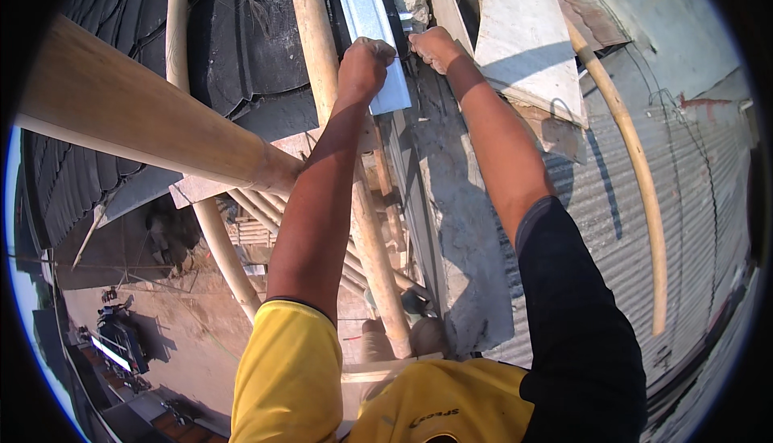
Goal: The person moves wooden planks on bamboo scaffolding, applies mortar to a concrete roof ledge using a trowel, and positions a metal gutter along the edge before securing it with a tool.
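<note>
A shiny galvanised metal channel (360, 0) runs away from me at the top middle, its near end jutting out over a drop beside a rough grey concrete wall (459, 193). My left hand (368, 61) is closed in a fist over the channel near that end; whatever its fingers hold is hidden. To the channel's right, my right hand (435, 47) is closed, thumb and finger pinched together beside the wall top. Anything in that pinch is too small to make out. A small bright metal piece (407, 21) shows just beyond it.
Bamboo poles (310, 32) form scaffolding, and a thick one (153, 105) crosses close on my left. Dark roof tiles (250, 41) lie beyond. On the right are a pale board (527, 41) and a corrugated roof (612, 226). Far below left is ground with a parked vehicle (121, 338).
</note>
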`<state>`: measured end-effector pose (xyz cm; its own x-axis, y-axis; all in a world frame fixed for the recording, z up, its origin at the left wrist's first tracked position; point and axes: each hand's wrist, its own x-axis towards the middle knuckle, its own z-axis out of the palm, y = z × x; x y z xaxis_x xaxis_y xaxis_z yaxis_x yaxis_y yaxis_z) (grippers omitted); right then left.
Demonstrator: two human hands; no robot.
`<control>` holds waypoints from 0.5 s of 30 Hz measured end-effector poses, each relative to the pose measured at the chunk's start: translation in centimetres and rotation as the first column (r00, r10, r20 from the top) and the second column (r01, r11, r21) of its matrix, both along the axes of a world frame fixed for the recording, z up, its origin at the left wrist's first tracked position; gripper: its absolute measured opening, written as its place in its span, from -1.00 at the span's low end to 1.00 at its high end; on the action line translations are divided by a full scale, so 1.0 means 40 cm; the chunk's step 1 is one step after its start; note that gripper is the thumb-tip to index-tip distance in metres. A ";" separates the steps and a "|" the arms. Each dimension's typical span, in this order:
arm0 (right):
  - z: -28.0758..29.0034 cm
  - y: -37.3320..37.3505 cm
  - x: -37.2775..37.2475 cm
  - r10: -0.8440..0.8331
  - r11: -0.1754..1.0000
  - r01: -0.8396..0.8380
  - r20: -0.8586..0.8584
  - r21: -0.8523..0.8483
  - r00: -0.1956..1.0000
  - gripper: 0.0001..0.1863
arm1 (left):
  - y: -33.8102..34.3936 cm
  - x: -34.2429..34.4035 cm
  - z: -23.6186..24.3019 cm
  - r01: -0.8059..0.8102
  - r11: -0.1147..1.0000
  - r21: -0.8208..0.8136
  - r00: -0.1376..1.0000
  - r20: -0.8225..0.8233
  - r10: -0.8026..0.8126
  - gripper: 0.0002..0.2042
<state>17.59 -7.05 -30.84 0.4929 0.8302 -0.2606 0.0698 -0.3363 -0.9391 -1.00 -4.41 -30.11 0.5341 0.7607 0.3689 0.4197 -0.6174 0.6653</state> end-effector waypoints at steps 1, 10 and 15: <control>-0.009 0.005 -0.011 -0.035 0.999 0.035 0.024 0.024 0.999 -0.70 | 0.005 -0.006 0.005 -0.011 0.999 0.050 0.999 -0.049 0.014 -0.83; -0.036 0.002 0.029 -0.083 0.995 0.063 0.299 0.074 0.951 -0.78 | -0.035 0.041 0.038 0.227 0.846 0.483 0.885 -0.465 0.028 -0.69; -0.006 -0.321 -0.156 -0.199 0.970 0.030 0.712 0.243 0.674 -0.67 | 0.003 0.044 0.000 0.232 0.901 0.366 0.881 -0.473 -0.035 -0.67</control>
